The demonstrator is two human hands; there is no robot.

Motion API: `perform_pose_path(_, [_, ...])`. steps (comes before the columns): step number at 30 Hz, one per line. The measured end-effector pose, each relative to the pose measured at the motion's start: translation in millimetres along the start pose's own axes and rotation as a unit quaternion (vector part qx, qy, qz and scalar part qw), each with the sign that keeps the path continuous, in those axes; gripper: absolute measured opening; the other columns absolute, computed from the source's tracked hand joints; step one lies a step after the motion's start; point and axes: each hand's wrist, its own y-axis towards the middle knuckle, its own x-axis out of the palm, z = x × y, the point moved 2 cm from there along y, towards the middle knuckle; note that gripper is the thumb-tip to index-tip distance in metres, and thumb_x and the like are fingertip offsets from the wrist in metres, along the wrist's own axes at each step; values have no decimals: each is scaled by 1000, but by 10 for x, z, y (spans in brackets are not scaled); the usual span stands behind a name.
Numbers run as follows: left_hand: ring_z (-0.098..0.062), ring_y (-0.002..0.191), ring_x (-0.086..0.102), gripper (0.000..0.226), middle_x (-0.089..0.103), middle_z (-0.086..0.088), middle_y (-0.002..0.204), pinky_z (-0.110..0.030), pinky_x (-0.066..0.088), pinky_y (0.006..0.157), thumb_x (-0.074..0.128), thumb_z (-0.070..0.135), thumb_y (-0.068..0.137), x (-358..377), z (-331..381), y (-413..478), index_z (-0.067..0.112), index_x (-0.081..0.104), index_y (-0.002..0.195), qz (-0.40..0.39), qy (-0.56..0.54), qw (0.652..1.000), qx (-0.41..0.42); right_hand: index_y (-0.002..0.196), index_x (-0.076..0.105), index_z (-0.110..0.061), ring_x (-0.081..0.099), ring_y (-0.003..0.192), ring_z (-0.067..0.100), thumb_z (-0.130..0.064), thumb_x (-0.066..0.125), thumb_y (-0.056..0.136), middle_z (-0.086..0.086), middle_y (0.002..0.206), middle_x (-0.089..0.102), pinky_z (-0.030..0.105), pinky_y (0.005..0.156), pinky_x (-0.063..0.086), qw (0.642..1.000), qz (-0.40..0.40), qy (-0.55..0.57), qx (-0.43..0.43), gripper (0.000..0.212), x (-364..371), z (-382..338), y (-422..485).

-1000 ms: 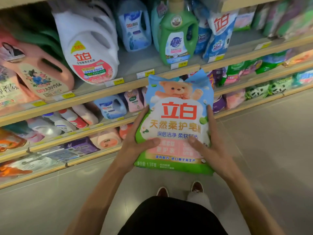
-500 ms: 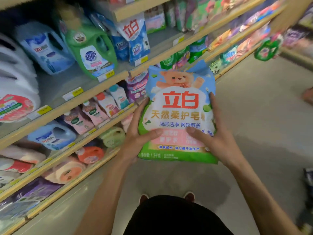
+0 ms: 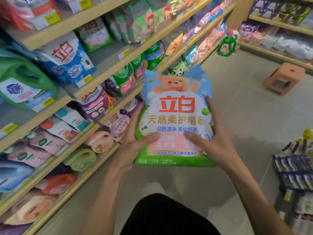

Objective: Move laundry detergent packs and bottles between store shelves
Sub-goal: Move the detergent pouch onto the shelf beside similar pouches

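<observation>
Mid-transfer: left hand [image 3: 133,141] and right hand [image 3: 213,145] grip soap powder pack [image 3: 176,119], thumbs across its front; shelf [image 3: 118,64] placement judged pending.

One bear-print detergent pack [image 3: 176,116]. Two hands: left hand [image 3: 135,143], right hand [image 3: 215,146]. One orange stool [image 3: 284,78], far right. One green bottle [image 3: 227,44], far floor. Left shelf packs [image 3: 67,58]: too blurred to count.

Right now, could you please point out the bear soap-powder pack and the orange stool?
Bear soap-powder pack [image 3: 177,116]: head view, middle of its front panel.
Orange stool [image 3: 283,74]: head view, its seat top.
</observation>
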Motion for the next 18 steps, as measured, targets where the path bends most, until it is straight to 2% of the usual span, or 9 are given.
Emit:
perform_pose_path(2, [-34, 122, 63, 97, 60, -5, 141, -56, 57, 89, 85, 23, 65, 125, 8, 165, 48, 39, 147, -1, 4, 1000, 0, 150, 25, -52, 63, 118, 6, -16, 81, 78, -24, 140, 52, 43, 92, 57, 1000, 1, 5, 4, 98, -150, -1, 144])
perform_pose_path(4, [-35, 121, 64, 96, 59, -6, 142, -53, 60, 84, 84, 22, 67, 213, 14, 360, 48, 39, 147, -5, 4, 1000, -4, 150, 24, -52, 64, 116, 6, -16, 81, 79, -23, 140, 53, 43, 91, 58, 1000, -5, 9, 5, 98, -273, 13, 325])
perform_pose_path(6, [-36, 119, 65, 96, 60, -6, 141, -49, 61, 80, 83, 21, 67, 290, 36, 566, 49, 38, 147, -3, 2, 1000, -7, 150, 23, -51, 63, 118, 5, -16, 81, 80, -20, 143, 51, 41, 92, 58, 1000, -14, 10, 2, 98, -376, 22, 532])
perform_pose_path(10, [-35, 118, 66, 96, 60, -5, 142, -53, 61, 82, 82, 18, 69, 417, 77, 1030, 48, 37, 148, 6, -6, 1000, 1, 151, 22, -49, 59, 123, 5, -22, 81, 77, -18, 148, 47, 38, 95, 56, 1000, -21, -1, -4, 99, -576, 48, 1034])
perform_pose_path(12, [-33, 116, 67, 95, 61, -5, 140, -50, 61, 81, 81, 11, 73, 497, 107, 1274, 45, 36, 150, 18, -11, 1000, 9, 152, 23, -48, 59, 123, 6, -24, 80, 76, -17, 147, 47, 40, 96, 56, 999, -35, 3, -8, 98, -674, 38, 1331])
perform_pose_path(14, [-32, 115, 68, 92, 64, -4, 137, -47, 62, 79, 74, 4, 76, 563, 120, 1505, 42, 37, 150, 35, -25, 999, 12, 152, 23, -45, 60, 122, 8, -17, 79, 79, -16, 145, 49, 41, 94, 56, 998, -55, 8, -6, 96, -775, 46, 1625])
perform_pose_path(18, [-31, 115, 68, 86, 67, 2, 132, -44, 62, 79, 71, 2, 77, 642, 175, 1916, 46, 42, 144, 63, -40, 997, 28, 152, 23, -45, 62, 121, 11, -4, 75, 83, -14, 144, 51, 41, 90, 58, 995, -101, 0, -10, 96, -939, 74, 2183])
